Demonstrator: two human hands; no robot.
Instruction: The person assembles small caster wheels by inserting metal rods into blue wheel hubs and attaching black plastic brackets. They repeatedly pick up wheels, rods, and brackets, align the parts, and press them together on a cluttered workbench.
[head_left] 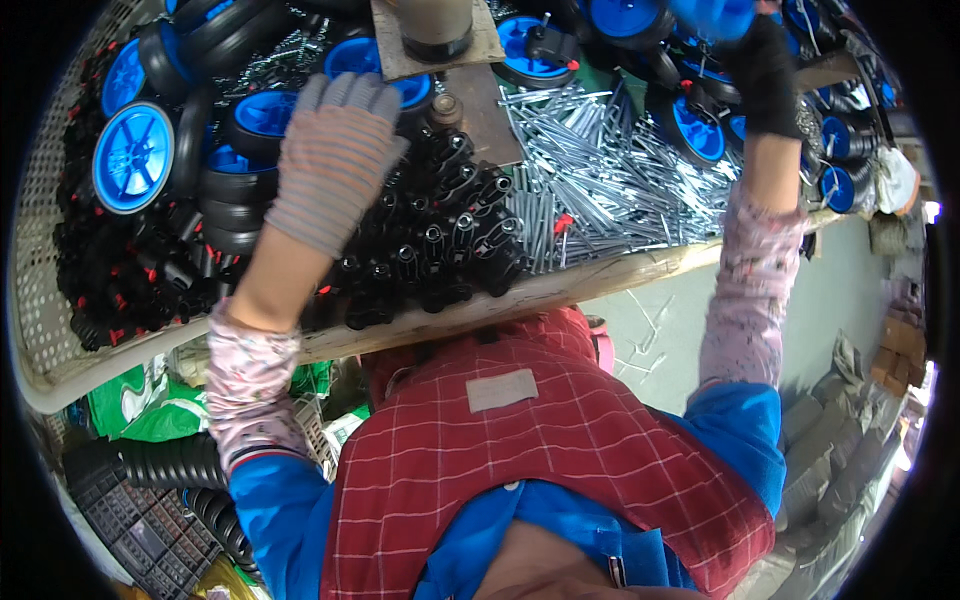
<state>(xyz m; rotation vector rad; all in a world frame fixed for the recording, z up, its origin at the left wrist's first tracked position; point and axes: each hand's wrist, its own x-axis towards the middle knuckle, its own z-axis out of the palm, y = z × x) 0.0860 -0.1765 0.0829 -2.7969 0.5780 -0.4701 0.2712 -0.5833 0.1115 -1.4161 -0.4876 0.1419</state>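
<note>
My left hand (pixel 340 150), in a grey striped glove, reaches over the bench with its fingers stretched out. They lie against a blue-hubbed black wheel (pixel 355 58); the fingertips partly cover it. Below that hand stand many black plastic fittings (pixel 435 235) with metal-lined holes. At the far right, my right hand (pixel 765 75), in a black glove, is blurred by motion. Its fingers seem closed on a blue wheel (pixel 708 18), also smeared. Between the hands lies a heap of long silvery bolts (pixel 590 165), with a small red piece (pixel 563 223) among them.
A metal cylinder on a board (pixel 480 45) stands at the back middle. More blue wheels (pixel 133 157) and black parts fill the perforated tray (pixel 45 340) at left. The bench's worn front edge (pixel 560 290) runs before me. Black crates (pixel 150 520) stand at lower left.
</note>
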